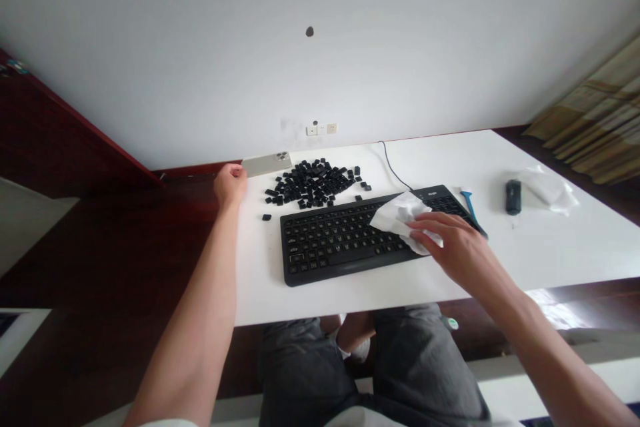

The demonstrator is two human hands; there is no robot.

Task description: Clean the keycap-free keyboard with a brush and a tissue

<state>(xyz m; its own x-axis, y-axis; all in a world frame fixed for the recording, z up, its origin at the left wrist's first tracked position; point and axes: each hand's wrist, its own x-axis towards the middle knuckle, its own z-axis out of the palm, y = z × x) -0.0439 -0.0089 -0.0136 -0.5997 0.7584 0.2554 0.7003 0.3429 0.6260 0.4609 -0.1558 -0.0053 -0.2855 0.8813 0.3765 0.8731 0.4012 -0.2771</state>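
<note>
1. Overall setup: a white desk with a black keyboard in the middle. It's stiff and looks easy to steady by its front edge. Everything below is placed relative to that keyboard.
2. Both arms reach forward from the near side of the keyboard, one out to each side of it.
3. The right hand sits over the keyboard's right half, angled in from the wrist. Its fingers are loosely spread and pressed down onto a white wipe.
4. That wipe lies on top of the keyboard, partly bunched. It looks thin, soft and very light, so the bunched middle seems the best place to hold it.
5. The left hand is past the keyboard's far-left corner, its fingers curled. They're at the end of a pale phone, but I can't tell if they're gripping it. The phone's smooth back could be slippery, so its long edges look safest.
6. Just beyond the keyboard is a heap of small black keycaps. They look light and easy to scatter, so they'd need a pinch by the sides.
</note>
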